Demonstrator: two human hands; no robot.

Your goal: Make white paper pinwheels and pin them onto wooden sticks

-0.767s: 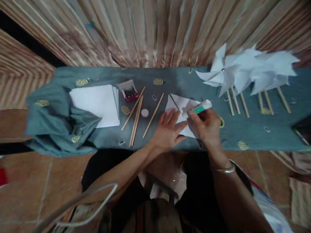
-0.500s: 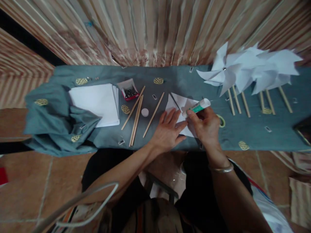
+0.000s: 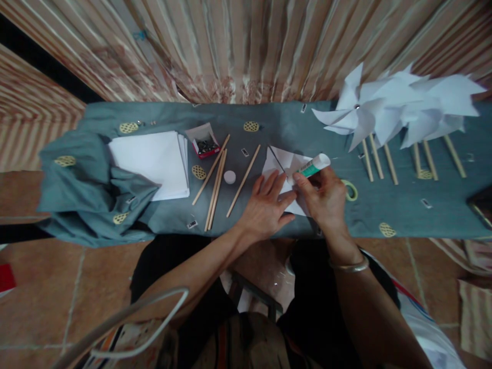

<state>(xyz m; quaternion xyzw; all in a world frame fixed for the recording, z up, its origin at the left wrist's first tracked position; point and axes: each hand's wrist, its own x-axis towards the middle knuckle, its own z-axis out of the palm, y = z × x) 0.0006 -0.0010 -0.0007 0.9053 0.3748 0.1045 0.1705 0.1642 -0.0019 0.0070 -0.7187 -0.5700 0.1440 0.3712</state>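
A slit white paper square (image 3: pixel 275 160) lies on the cloth in front of me, partly covered by both hands. My left hand (image 3: pixel 266 202) rests flat on its left part, fingers stretched out. Gripped in my right hand (image 3: pixel 327 193) is a white and green glue stick (image 3: pixel 313 165), tilted, its lower end at the middle of the paper. A round white cap (image 3: pixel 229 177) sits to the left, beside a single wooden stick (image 3: pixel 243 180). Behind my right hand shows part of a pale green ring (image 3: pixel 351 190), likely a scissors handle.
Several wooden sticks (image 3: pixel 216 187) lie left of the cap, near an open box (image 3: pixel 205 145) of small metal pieces. A stack of white paper (image 3: pixel 148 164) is farther left. Several white paper pinwheels (image 3: pixel 400 105) on sticks lie at the right. A dark phone-like object (image 3: pixel 482 205) sits at the right edge.
The glue stick's upper end has shifted slightly left and my right hand a little with it. My left hand stays in place on the paper.
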